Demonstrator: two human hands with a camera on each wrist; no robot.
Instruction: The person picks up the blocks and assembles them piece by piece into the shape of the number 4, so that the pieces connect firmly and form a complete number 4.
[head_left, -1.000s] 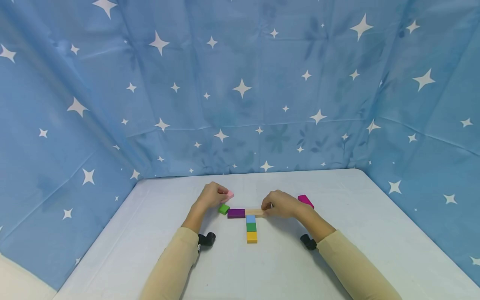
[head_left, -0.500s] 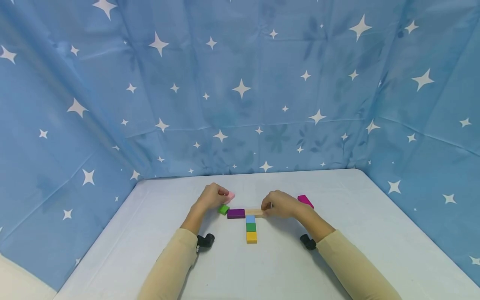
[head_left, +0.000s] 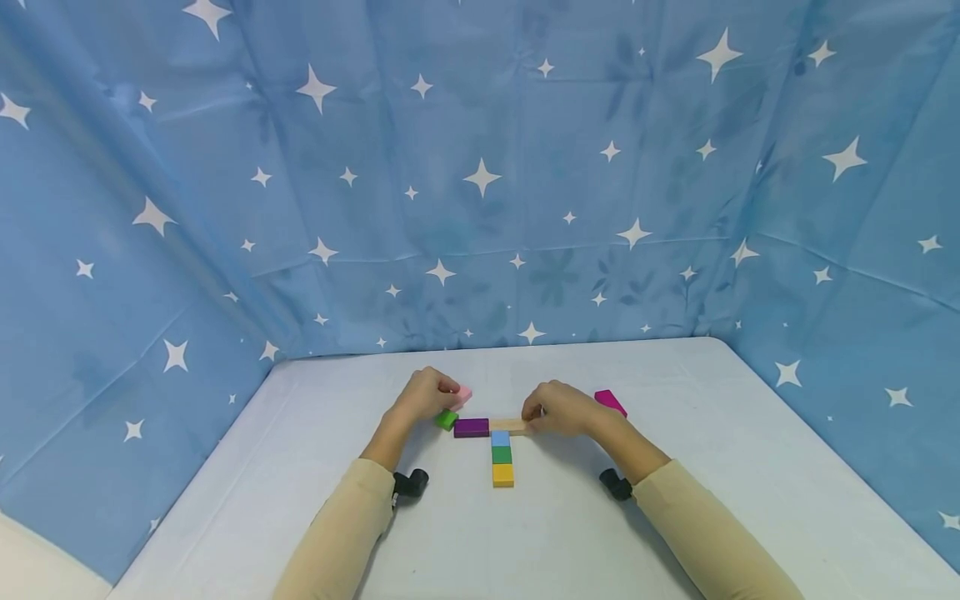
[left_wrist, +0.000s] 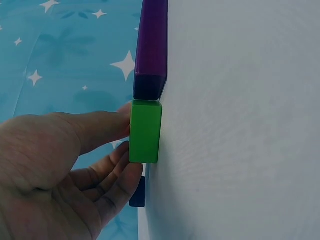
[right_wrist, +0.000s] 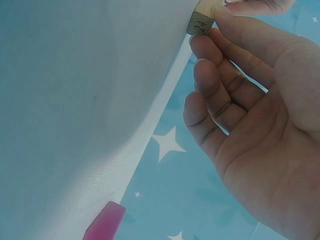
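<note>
In the head view my left hand (head_left: 427, 393) holds a pink block (head_left: 462, 397) at its fingertips, just behind a small green block (head_left: 447, 419). The left wrist view shows the green block (left_wrist: 145, 132) in front of my fingers, end to end with a purple block (left_wrist: 151, 50); the pink one is hidden there. My right hand (head_left: 561, 408) pinches the right end of a plain wooden block (head_left: 506, 426), whose end is marked 24 in the right wrist view. The wooden block lies in line with the purple block (head_left: 471, 427).
A light blue block (head_left: 500, 438), a dark green block (head_left: 502, 455) and a yellow block (head_left: 503, 476) run in a column toward me. A magenta block (head_left: 611, 402) lies right of my right hand. A starry blue curtain (head_left: 480, 233) hangs behind the white table (head_left: 585, 550).
My left hand has shifted slightly right and toward me, with the pink block moving along. The right hand and the wooden block stay in place.
</note>
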